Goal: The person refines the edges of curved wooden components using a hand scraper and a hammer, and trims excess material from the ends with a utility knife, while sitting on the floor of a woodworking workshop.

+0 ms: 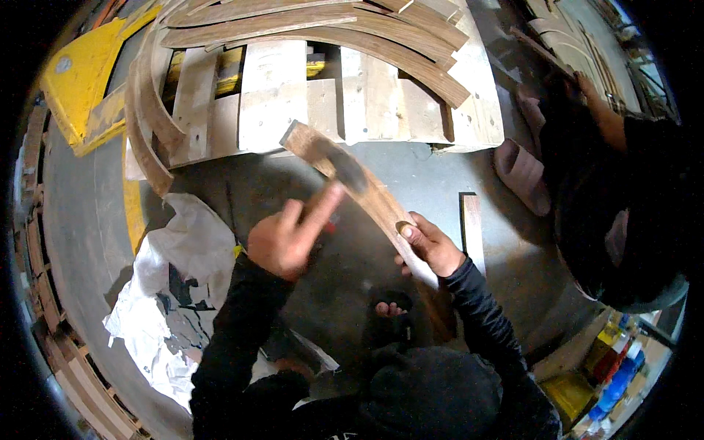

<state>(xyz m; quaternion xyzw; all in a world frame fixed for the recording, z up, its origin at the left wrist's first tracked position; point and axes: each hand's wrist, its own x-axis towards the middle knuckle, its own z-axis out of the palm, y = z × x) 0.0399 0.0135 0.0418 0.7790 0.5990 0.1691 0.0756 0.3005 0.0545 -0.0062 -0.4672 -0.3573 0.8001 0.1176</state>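
Observation:
A curved brown wooden slat (381, 205) lies slanting in front of me, its far end close to the pallet edge. Gripped near its lower part is the slat by my right hand (434, 246), thumb on top and fingers underneath. My left hand (286, 238) is beside the slat's far half, index finger stretched toward its edge; the hand is slightly blurred and seems to hold nothing. Whether that fingertip touches the wood I cannot tell. A dark, smeared patch, perhaps a shadow, covers the slat just above the finger. Something small and red shows behind the left hand, too blurred to name.
Several curved slats (315, 28) are piled on a wooden pallet (275, 95) ahead. A yellow metal frame (84, 81) stands far left, white sacking (158, 257) lies left. Another person in black (616, 213) is at right. A straight strip (472, 224) lies on the floor.

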